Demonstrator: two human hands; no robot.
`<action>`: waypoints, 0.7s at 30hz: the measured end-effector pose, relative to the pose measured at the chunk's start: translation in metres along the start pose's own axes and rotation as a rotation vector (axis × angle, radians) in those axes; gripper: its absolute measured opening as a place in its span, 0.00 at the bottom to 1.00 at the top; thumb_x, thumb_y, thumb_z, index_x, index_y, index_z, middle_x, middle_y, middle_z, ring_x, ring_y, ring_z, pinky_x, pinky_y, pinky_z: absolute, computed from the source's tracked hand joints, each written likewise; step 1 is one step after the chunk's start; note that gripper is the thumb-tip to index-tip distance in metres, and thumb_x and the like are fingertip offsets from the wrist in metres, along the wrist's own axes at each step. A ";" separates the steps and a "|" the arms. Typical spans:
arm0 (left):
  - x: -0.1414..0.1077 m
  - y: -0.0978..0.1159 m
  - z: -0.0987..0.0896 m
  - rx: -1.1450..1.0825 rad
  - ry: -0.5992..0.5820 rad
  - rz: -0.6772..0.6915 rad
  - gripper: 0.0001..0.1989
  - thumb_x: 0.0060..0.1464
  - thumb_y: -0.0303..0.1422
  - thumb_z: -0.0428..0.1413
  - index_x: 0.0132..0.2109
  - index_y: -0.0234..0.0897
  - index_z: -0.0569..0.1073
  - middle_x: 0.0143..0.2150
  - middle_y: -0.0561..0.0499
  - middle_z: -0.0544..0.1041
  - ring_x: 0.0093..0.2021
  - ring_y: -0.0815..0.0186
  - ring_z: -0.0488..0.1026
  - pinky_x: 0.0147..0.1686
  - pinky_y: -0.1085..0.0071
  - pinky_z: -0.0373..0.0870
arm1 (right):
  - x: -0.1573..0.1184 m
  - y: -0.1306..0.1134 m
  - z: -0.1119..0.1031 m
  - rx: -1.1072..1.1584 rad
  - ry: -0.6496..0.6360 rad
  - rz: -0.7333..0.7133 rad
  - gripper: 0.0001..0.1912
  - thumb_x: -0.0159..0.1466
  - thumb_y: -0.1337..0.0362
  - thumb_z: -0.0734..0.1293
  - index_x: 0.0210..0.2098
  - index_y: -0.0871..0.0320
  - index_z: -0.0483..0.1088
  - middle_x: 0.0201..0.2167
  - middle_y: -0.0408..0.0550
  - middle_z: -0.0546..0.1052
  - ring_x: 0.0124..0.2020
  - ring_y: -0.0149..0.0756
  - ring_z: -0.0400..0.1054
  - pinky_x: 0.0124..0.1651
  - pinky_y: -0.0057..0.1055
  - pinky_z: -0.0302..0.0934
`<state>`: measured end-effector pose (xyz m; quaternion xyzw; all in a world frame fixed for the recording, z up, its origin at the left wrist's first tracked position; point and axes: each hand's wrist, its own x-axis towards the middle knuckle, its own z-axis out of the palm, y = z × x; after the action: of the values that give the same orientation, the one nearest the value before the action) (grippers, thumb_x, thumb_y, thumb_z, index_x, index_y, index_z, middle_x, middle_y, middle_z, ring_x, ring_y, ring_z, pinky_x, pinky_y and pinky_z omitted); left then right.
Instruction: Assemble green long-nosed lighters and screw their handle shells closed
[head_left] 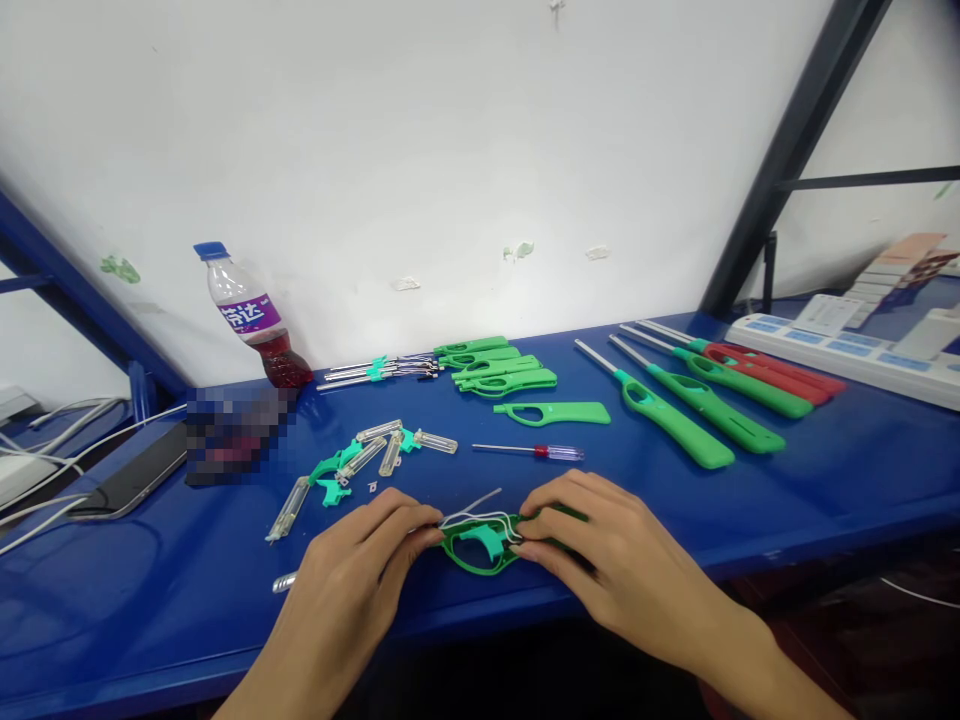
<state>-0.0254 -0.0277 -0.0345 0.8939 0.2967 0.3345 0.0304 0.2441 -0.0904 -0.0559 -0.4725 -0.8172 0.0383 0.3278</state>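
We hold one shell (pixel 486 572), left grip (pixel 367 560) and right grip (pixel 592 545) both pinching; wires (pixel 466 517) between, best kept clear of the trigger (pixel 491 541).

Five clear tanks (pixel 391 454), three long-barrelled green lighters (pixel 679 425) and one screwdriver (pixel 559 453) can be counted. There is one bottle (pixel 251 318) and one phone (pixel 142 470).

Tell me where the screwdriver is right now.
In the head view, the screwdriver lies just right of centre on the table, between the loose green handle piece behind it and the right hand in front.
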 end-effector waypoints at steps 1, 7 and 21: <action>-0.001 0.000 0.000 0.000 -0.006 0.000 0.06 0.75 0.31 0.54 0.50 0.43 0.76 0.43 0.55 0.81 0.39 0.69 0.80 0.43 0.75 0.73 | 0.000 0.000 0.000 0.002 0.000 0.002 0.08 0.77 0.61 0.65 0.43 0.53 0.76 0.45 0.46 0.80 0.45 0.40 0.74 0.52 0.41 0.67; -0.002 0.000 0.000 -0.044 -0.041 -0.008 0.08 0.75 0.28 0.53 0.47 0.43 0.75 0.42 0.56 0.81 0.39 0.71 0.80 0.43 0.77 0.74 | 0.000 0.000 0.000 -0.006 0.009 -0.003 0.08 0.77 0.61 0.66 0.43 0.53 0.76 0.45 0.46 0.80 0.44 0.40 0.74 0.51 0.41 0.68; -0.001 0.000 -0.001 0.046 0.037 0.056 0.09 0.75 0.32 0.53 0.50 0.41 0.80 0.45 0.52 0.83 0.40 0.70 0.83 0.43 0.78 0.79 | 0.001 -0.001 -0.001 0.015 0.001 0.003 0.08 0.77 0.60 0.65 0.43 0.53 0.76 0.45 0.47 0.81 0.45 0.41 0.74 0.53 0.43 0.68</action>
<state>-0.0266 -0.0286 -0.0343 0.8960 0.2795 0.3450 -0.0050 0.2435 -0.0907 -0.0547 -0.4713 -0.8160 0.0449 0.3316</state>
